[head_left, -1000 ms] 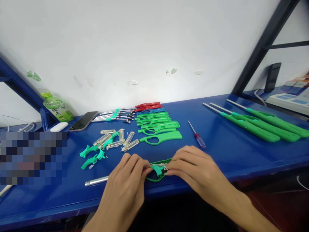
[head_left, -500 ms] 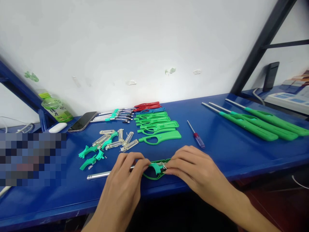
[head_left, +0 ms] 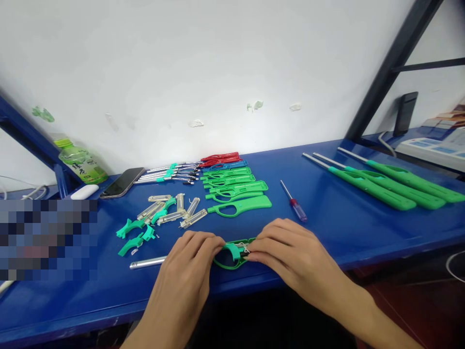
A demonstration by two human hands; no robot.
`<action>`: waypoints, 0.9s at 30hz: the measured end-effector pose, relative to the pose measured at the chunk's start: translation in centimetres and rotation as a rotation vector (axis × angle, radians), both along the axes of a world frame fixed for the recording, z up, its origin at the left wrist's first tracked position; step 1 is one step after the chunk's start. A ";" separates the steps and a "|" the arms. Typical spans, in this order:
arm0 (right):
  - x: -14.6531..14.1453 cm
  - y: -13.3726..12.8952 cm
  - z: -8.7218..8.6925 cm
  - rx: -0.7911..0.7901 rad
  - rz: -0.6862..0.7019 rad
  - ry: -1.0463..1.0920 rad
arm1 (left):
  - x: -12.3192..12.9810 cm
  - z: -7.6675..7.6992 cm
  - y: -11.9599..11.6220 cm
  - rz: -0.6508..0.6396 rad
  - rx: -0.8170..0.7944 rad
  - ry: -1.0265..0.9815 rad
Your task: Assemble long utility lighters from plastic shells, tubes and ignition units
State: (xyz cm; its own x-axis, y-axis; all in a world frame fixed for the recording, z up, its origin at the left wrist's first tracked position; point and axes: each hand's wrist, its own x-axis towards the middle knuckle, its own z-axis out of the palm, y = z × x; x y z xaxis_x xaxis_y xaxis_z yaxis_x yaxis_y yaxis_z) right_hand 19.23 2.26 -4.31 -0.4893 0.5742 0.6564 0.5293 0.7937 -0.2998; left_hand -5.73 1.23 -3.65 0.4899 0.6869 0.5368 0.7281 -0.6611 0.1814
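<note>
An open green gas lighter (head_left: 227, 266) lies at the table's front edge, its metal tube (head_left: 147, 263) pointing left. My left hand (head_left: 187, 271) is closed over the front of the lighter, fingertips at the teal trigger (head_left: 232, 251) seated in the shell. With fingers pinched, my right hand (head_left: 296, 257) grips the lighter's handle end, beside a looped white wire (head_left: 245, 247) and a small black part. The right fingers hide most of the handle's inside. Loose teal triggers (head_left: 131, 245) and clear fuel tanks (head_left: 193, 218) are scattered beyond my left hand.
Green shell halves (head_left: 241, 204), red ones (head_left: 221, 157) and metal tube assemblies (head_left: 160, 175) lie in rows near the wall. A screwdriver (head_left: 298, 210) lies right of them. Assembled green lighters (head_left: 385, 191) are at the right. A phone (head_left: 122, 183) and bottle (head_left: 82, 162) stand left.
The trigger has shifted slightly to the left and tilted a little, between my hands. Both hands keep their hold; the whole view has moved slightly.
</note>
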 end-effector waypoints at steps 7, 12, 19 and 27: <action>0.0 0.0 0.0 -0.008 0.004 -0.002 | -0.2 0.1 0.1 -0.015 0.039 0.066; 0.0 -0.1 0.1 -0.030 0.011 0.009 | -0.3 0.3 -0.2 -0.031 0.096 0.155; 0.1 -0.3 0.2 -0.096 0.021 0.046 | -0.4 0.6 -0.5 -0.059 0.129 0.228; -0.1 0.0 0.1 -0.206 -0.050 0.110 | -0.4 0.8 -0.4 -0.059 0.241 0.341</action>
State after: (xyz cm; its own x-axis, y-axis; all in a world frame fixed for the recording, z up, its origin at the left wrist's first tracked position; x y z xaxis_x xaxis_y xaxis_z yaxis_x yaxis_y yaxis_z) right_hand 19.09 2.23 -4.20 -0.3890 0.7230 0.5709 0.5215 0.6837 -0.5105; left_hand -6.16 0.83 -2.87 0.7019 0.5268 0.4794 0.6795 -0.6972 -0.2286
